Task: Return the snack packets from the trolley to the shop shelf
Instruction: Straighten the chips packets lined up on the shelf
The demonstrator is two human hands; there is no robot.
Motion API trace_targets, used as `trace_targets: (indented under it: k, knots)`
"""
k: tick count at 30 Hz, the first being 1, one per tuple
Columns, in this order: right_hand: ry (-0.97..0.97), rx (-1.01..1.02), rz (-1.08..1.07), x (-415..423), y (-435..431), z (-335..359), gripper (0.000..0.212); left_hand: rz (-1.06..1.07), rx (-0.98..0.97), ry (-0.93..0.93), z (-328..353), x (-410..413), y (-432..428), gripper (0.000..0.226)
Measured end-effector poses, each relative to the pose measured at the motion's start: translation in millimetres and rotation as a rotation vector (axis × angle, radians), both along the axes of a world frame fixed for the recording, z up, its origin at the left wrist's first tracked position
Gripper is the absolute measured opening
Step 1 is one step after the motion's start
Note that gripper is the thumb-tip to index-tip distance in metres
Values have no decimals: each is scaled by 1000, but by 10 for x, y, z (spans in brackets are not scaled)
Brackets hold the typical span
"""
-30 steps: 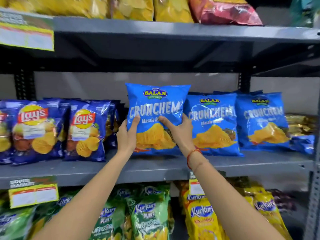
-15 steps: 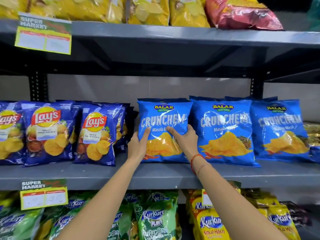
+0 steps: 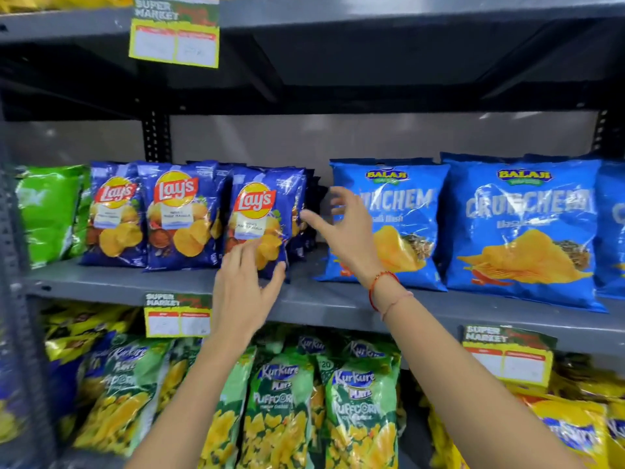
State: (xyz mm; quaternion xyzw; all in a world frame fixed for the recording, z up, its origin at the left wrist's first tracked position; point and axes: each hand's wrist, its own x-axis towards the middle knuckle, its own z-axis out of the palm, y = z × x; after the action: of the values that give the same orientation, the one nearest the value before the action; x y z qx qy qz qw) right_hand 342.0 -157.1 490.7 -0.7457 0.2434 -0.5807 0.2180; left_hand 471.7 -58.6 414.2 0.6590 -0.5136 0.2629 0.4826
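Note:
A light blue Balaji Crunchem packet (image 3: 406, 225) stands upright on the grey middle shelf (image 3: 321, 301), beside another Crunchem packet (image 3: 521, 228) to its right. My right hand (image 3: 341, 228) hovers in front of its left edge, fingers spread, holding nothing. My left hand (image 3: 243, 286) is open too, its fingertips at the lower corner of the nearest dark blue Lay's packet (image 3: 260, 221). Two more Lay's packets (image 3: 179, 214) stand in a row to the left. No trolley is in view.
A green packet (image 3: 50, 211) stands at the shelf's far left. Green Kurkure Puffcorn packets (image 3: 280, 401) and yellow packets (image 3: 571, 424) fill the shelf below. Yellow price tags (image 3: 177, 316) hang from the shelf edges. A gap separates the Lay's and Crunchem rows.
Both hands have let go of the Crunchem packet, which now stands on the shelf. My hands have shifted left toward the Lay's packets, and the view has panned left.

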Motion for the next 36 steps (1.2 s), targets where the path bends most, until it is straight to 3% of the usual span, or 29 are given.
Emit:
trace_targets:
  k: [4,11,16,18,22,28,36]
  knots:
    - [210,173,157,458,8,-147,88,118,185,-39,-103,363,157,54]
    - [159,422,223,861,-124,-334,90,179,280,-121,-168,535,264,60]
    - [91,393,241,913,-148,-329,65,180,271,-136,-228,500,261,60]
    - [97,345,246,917,-133,-317,64,184,261,-128,-245,498,254,59]
    - [116,270,222,959,-86,-324,66,186,252,-102,-266,497,235,65]
    - [298,156,-20,957,-78,-324,80,190,247,-108,-273,492,234,67]
    - [289,219,29,897,-59,-356,97,203,245,-118,-285,497,231,68]
